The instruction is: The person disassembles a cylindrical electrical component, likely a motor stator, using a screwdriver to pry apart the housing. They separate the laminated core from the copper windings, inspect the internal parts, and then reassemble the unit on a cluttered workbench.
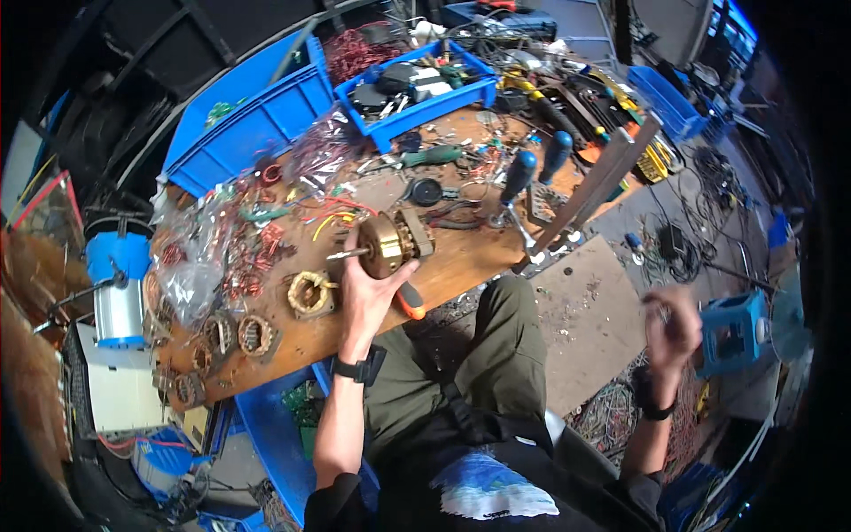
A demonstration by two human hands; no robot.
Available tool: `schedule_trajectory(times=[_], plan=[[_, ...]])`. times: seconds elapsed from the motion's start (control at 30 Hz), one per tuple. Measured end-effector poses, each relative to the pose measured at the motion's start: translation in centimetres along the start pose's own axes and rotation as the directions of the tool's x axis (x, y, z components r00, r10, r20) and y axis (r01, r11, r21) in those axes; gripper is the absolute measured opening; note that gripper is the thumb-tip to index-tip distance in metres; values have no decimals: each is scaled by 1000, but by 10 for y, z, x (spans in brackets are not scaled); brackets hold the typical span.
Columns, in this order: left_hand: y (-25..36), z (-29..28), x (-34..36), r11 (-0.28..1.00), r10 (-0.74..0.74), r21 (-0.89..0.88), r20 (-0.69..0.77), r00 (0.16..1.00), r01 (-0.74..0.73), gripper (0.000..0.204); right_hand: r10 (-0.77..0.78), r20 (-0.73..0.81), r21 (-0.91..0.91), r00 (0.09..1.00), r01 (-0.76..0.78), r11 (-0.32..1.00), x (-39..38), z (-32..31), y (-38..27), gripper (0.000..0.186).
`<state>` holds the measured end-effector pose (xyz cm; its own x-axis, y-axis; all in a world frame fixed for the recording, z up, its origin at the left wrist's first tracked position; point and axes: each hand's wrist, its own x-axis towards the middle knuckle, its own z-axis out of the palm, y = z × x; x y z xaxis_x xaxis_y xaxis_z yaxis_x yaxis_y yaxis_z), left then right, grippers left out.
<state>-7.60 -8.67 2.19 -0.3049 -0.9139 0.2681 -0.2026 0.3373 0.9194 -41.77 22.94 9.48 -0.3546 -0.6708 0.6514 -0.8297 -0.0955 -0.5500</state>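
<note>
While held in the left hand [366, 288]: motor [381, 244] between thumb and fingers, over the table [465, 262]; cannot tell whether lifted or resting on the wood.
Left fingers: closed on the motor, reaching up along its left side, thumb spread to its near right edge.
Right hand [671, 328]: well apart, to the right of the left fingers, near the teal box [731, 337]; blurred, so cannot tell whether wide, curled or holding anything.
Motor weight: likely heavy for its bulk, judging by the metal look; probably apt to tip if pinched at one end.
Round body: gold-coloured, smooth, shiny; stiff, likely slippery if oily, best cupped from below with a broad palm.
Shaft [346, 254]: thin, poking left past the fingers; probably poor for carrying, likely to roll in a pinch.
Block [415, 232]: squared, just above the thumb; flat sides probably the surest second hold.
Band between: detail too small to tell; perhaps more fragile, better left free of hard pressure.
Around the fingers: orange-handled tool [410, 301] just below the thumb, yellow ring [310, 293] to the left, green-handled screwdriver [432, 155] farther up.
</note>
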Motion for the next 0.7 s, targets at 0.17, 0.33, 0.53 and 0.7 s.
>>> schedule_trajectory(times=[0.17,0.33,0.53,0.7], plan=[[10,-4,3,995,-37,96,17,999,35,105,-100,435,255,895,-15,967,23,118,-72,38],[20,14,3,958,169,239,-17,986,-160,106,-7,412,386,911,-168,907,28,193,-74,55],[33,31,3,895,275,362,11,961,-260,107,73,335,486,939,-239,841,44,232,-63,70],[31,37,5,890,310,349,7,951,-293,106,57,405,567,913,-299,767,49,252,-48,86]])
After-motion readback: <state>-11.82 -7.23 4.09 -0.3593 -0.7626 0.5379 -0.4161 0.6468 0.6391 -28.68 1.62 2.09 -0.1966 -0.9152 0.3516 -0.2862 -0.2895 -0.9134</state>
